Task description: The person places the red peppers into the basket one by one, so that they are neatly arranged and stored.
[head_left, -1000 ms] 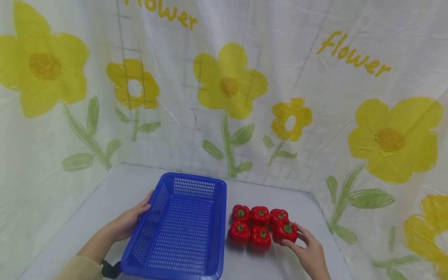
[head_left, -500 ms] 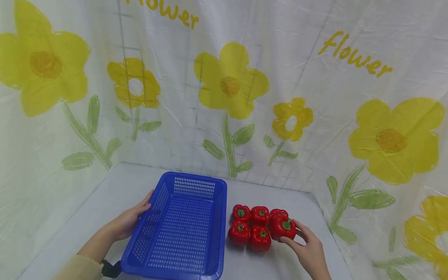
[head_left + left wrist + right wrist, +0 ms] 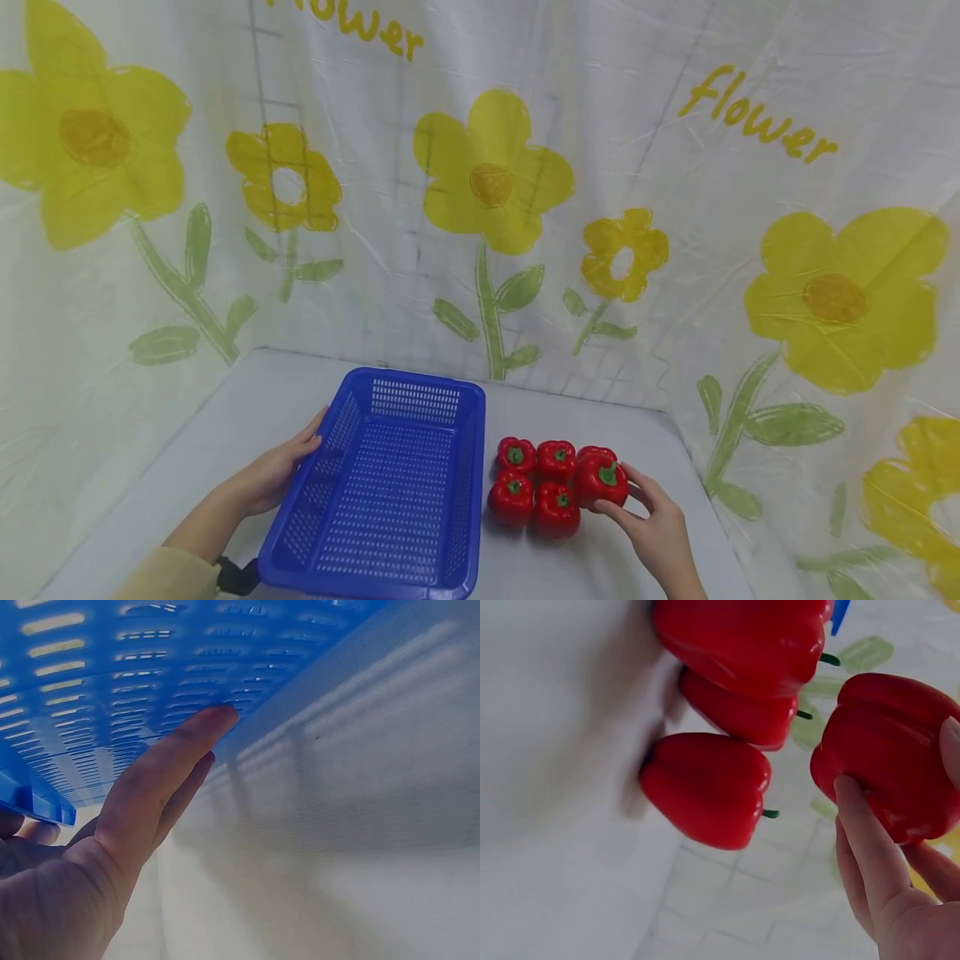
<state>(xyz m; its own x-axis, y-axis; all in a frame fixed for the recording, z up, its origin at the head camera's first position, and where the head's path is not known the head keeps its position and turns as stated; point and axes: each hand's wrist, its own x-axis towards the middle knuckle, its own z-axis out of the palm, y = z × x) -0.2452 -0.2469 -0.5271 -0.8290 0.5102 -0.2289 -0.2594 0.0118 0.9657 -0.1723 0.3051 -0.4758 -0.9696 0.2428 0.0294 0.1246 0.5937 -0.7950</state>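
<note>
My right hand (image 3: 656, 529) holds a red bell pepper (image 3: 595, 483) between thumb and fingers. In the right wrist view this pepper (image 3: 889, 750) hangs clear of the others, its stem out of sight. Several more red bell peppers (image 3: 557, 512) with green stems stand close together on the table, one of them (image 3: 597, 452) mostly covered by the held one. My left hand (image 3: 273, 475) grips the left side of a blue perforated plastic basket (image 3: 480, 467). In the left wrist view its straight fingers (image 3: 169, 772) lie along the slotted outer wall, with the thumb at the rim.
The basket takes up the middle of the white table (image 3: 517, 404), directly left of the peppers. Behind the table hangs a white curtain (image 3: 375, 250) printed with yellow flowers. A black object (image 3: 238, 577) sits by the left wrist at the basket's near corner.
My right hand has moved slightly left with the bell pepper, whose stem has tipped toward the right. The left hand and the basket have stayed in place.
</note>
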